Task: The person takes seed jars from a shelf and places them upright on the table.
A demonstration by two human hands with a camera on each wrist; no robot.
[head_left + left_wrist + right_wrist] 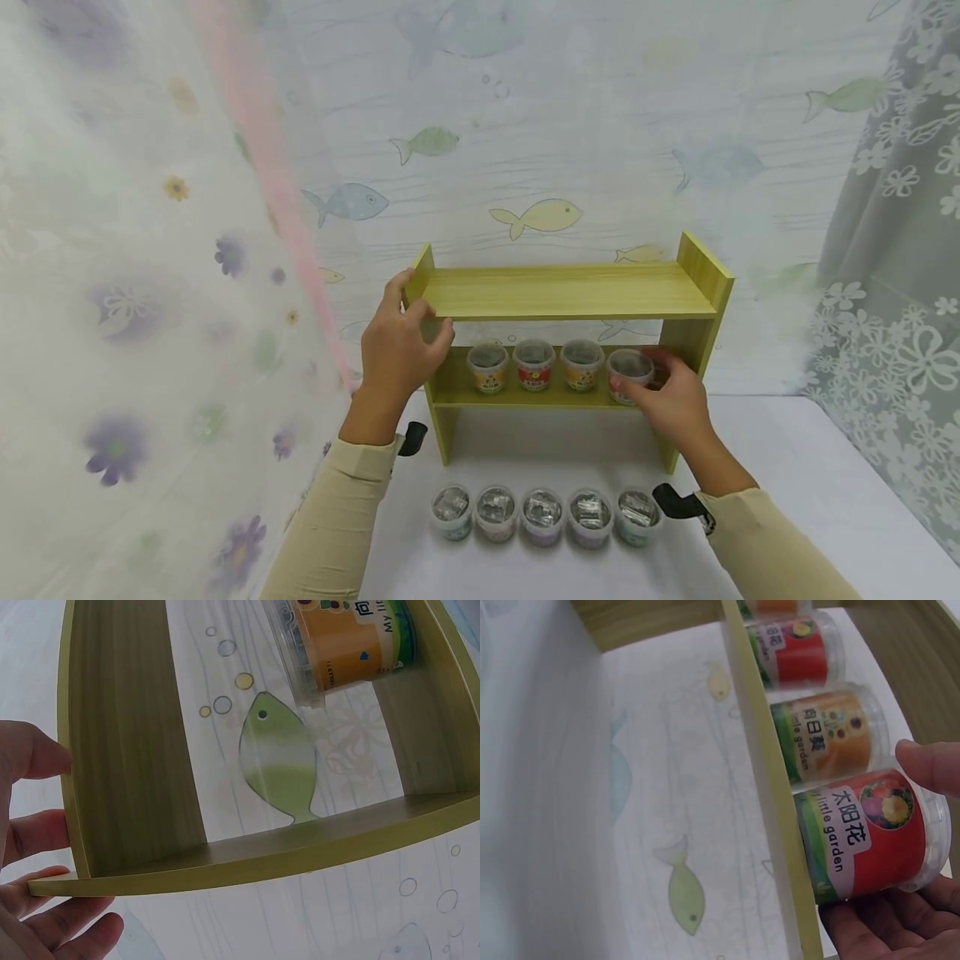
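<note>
The head camera looked forward and down from above at the wooden shelf (570,292), at mid distance. Both wrist cameras sat very close, the left at nine o'clock, the right at three, sharing the lower tier's cups (817,742).

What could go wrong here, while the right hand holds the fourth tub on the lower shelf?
1. The red-label tub stands at the shelf's front edge beside the orange-label tub; a slip of the right hand might tip it off or knock its neighbour.
2. Only the left hand steadies the wooden rack at one end; a push could shift it.
3. Five tubs stand on the table just below; a falling tub may scatter them.
</note>
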